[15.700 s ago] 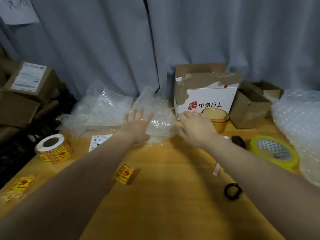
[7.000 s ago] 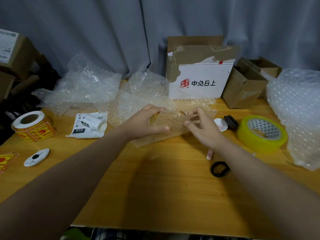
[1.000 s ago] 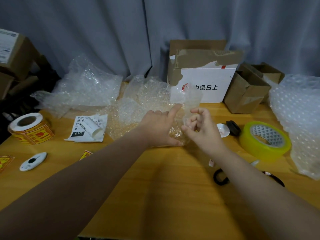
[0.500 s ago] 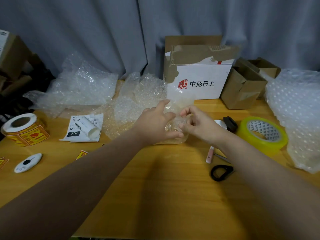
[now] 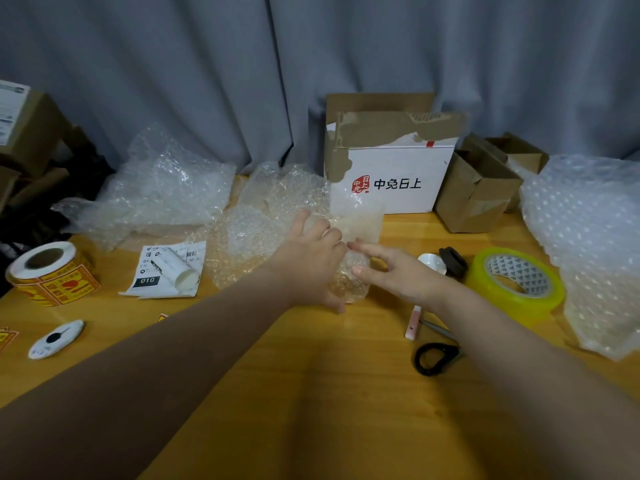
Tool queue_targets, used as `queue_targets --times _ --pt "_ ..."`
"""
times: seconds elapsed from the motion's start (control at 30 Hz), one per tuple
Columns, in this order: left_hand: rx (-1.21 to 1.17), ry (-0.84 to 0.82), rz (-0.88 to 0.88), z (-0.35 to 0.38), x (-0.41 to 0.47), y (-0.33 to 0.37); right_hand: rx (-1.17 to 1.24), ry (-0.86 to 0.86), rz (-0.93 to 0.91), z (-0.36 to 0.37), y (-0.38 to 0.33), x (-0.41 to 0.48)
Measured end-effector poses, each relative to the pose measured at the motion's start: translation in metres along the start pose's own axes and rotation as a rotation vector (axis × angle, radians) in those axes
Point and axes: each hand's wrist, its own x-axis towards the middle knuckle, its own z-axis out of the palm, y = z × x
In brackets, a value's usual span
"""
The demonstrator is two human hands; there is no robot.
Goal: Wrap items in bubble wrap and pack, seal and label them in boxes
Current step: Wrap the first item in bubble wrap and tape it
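On the wooden table [image 5: 311, 375] lies a bubble-wrapped bundle [image 5: 351, 284] with an amber item inside, mostly hidden. My left hand [image 5: 310, 259] grips it from the left, fingers over the top and thumb underneath. My right hand [image 5: 394, 271] touches its right side with forefinger and thumb stretched out. A loose flap of wrap [image 5: 362, 221] stands up behind the bundle. Behind that is the open white box [image 5: 398, 181] with a red logo.
Crumpled bubble wrap [image 5: 162, 192] lies back left, a big bubble wrap roll [image 5: 588, 237] at the right. Yellow tape [image 5: 516, 282], scissors [image 5: 436, 355], small brown boxes [image 5: 474, 199], a label roll [image 5: 52, 271], a shipping label [image 5: 166, 271] and a white cutter [image 5: 55, 339] surround the hands.
My right hand has let go its pinch on the wrap and straightened its fingers against the bundle. The flap of wrap now stands up behind the bundle. My left hand keeps its grip.
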Motion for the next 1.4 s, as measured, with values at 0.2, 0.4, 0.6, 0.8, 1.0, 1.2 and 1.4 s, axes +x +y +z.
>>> queue_targets --times 0.2,0.4,0.6,0.8,1.0,1.2,1.4 --pt "-0.189 0.064 -0.043 0.011 -0.008 0.005 0.311 0.418 0.163 -0.003 -0.003 0.000" --pt "-0.198 0.161 0.011 0.020 -0.016 0.000 0.814 0.274 0.547 0.002 0.001 0.029" --pt "-0.282 0.080 0.087 0.012 -0.010 -0.010 0.677 0.580 0.474 -0.003 -0.002 0.046" --pt "-0.338 -0.037 0.101 0.001 0.001 -0.017 0.105 0.524 0.295 -0.007 0.003 0.055" --pt "-0.265 -0.012 0.131 0.005 -0.006 -0.007 0.138 0.523 0.410 -0.013 0.011 0.048" --pt "-0.224 0.059 0.102 0.004 -0.016 0.000 0.319 0.190 0.702 -0.023 -0.014 0.007" --pt "-0.077 0.277 0.169 0.016 -0.025 0.003 0.520 0.232 0.599 0.001 -0.028 0.004"
